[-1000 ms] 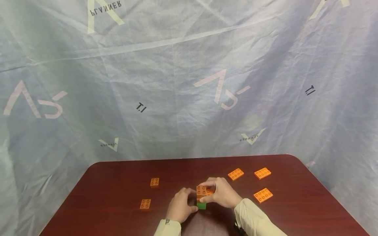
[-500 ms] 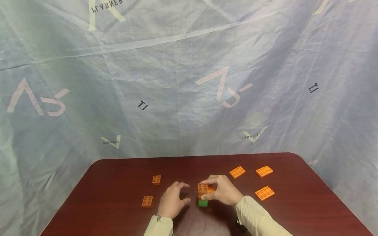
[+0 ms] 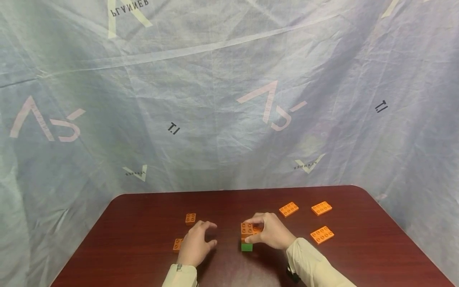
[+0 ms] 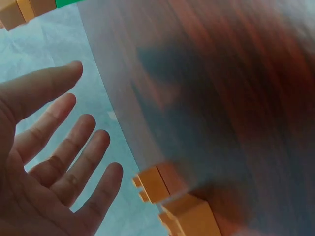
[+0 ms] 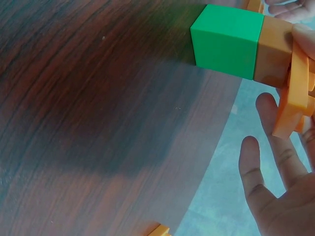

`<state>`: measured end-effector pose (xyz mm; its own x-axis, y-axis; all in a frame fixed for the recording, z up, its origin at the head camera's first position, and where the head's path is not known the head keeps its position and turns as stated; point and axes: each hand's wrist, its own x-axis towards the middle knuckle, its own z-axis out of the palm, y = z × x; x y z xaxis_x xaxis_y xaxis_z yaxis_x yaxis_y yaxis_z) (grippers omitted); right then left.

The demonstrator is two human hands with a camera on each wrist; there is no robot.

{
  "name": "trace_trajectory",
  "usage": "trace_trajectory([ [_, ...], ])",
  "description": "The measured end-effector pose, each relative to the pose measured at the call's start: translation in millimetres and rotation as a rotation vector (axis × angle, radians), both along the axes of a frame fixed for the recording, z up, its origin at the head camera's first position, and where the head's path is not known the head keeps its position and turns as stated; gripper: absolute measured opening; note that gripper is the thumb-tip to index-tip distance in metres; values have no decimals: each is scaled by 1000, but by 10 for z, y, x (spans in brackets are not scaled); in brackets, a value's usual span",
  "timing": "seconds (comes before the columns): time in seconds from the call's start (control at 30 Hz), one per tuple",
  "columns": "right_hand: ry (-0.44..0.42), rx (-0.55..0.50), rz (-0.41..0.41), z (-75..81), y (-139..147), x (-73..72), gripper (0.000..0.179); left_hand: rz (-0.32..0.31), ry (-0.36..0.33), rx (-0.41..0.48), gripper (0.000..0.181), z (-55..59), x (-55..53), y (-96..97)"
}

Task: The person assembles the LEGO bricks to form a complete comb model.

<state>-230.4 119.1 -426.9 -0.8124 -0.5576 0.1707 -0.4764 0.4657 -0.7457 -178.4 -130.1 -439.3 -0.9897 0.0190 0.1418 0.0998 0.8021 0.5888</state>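
My left hand (image 3: 195,245) is over the left half of the table (image 3: 140,227), with thumb and fingers spread wide and nothing between them. The near orange 2x2 brick (image 3: 177,244) lies just at its outer side, toward the left edge, and my hand covers a part of it. So the gap of my left hand looks to the right, while this brick is behind the knuckles; I judge that to grip it, the hand must come over or turn. Its top is nearly square, so I find no clear long axis.

Toward the middle, my right hand (image 3: 274,235) pinches an upright stack between thumb and fingers; its last fingers are straight. The stack has a green brick (image 3: 246,247) at the bottom and an orange top brick (image 3: 246,228), and an orange plate (image 3: 256,230) sticks out between the orange bricks to the right. Whether the green one touches the table, I cannot tell.

To the right lies an orange 2x4 plate (image 3: 322,235), its long axis pointing to the far right corner; my right hand is the nearer one.

Farther, another orange 2x2 brick (image 3: 191,219) lies beyond my left knuckles. Near the far edge are two more 2x4 plates (image 3: 289,209).
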Motion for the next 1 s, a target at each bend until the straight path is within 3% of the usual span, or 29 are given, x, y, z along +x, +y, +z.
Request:
trace_trajectory([
  [0.3, -17, -5, 10, 8, 16, 8, 41, 55, -23, -19, 42, 6, 40, -164],
  [0.63, -6, -8, 5, -3, 2, 2, 39, 119, 12, -94, 44, -10, 93, -367],
  [1.0, -9, -10, 4, -2, 8, 5, 41, 160, -52, -83, 44, 9, 145, -552],
])
